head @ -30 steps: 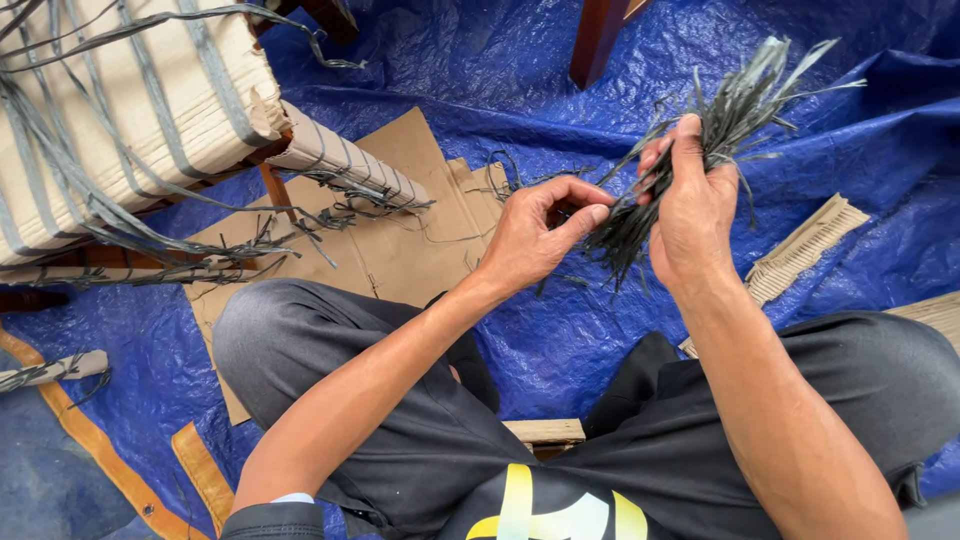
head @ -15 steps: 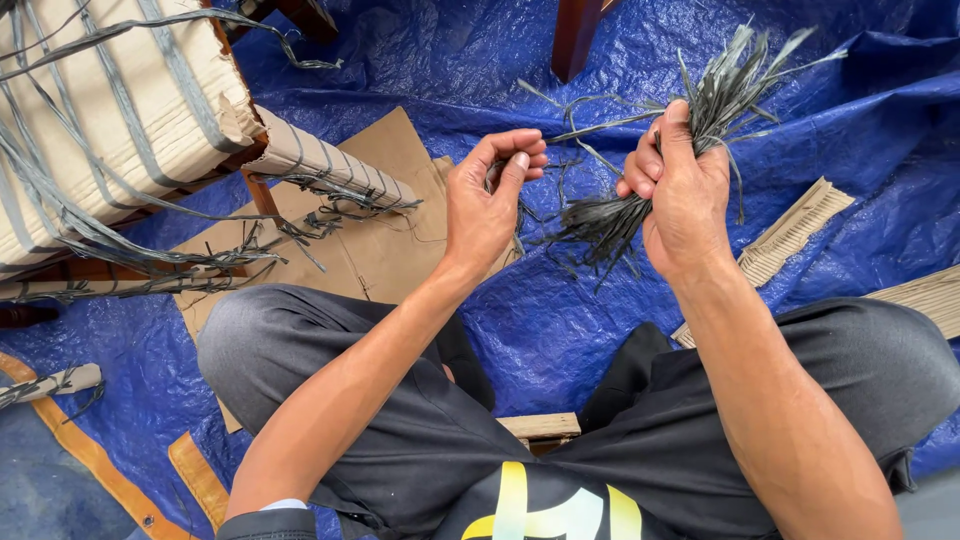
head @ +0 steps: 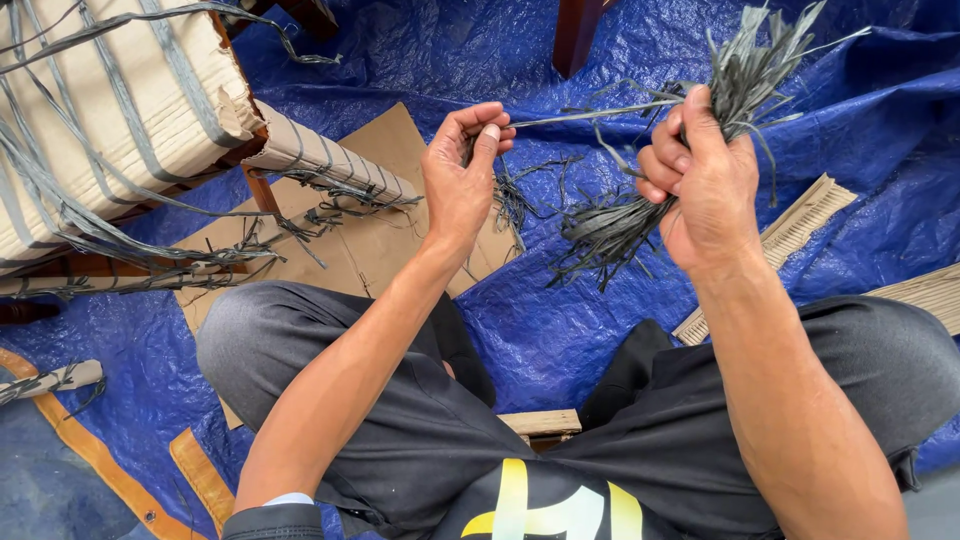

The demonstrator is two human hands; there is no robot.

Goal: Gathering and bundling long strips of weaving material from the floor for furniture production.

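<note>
hands: right (head: 705,180) grips strip bundle (head: 610,225), upright slant | left (head: 462,175) pinches horizontal strip (head: 590,113)

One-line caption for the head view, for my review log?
Right hand grips a bundle of grey strips while left hand pinches one strand drawn from it, above a blue tarp.

Dark trousers (head: 420,440) — black shirt (head: 540,505), yellow marking

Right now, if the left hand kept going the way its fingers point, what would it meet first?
The left hand points up and right along the single strand it pinches. It would probably meet the right hand gripping the bundle of grey strips first, though depth is unclear.
</note>
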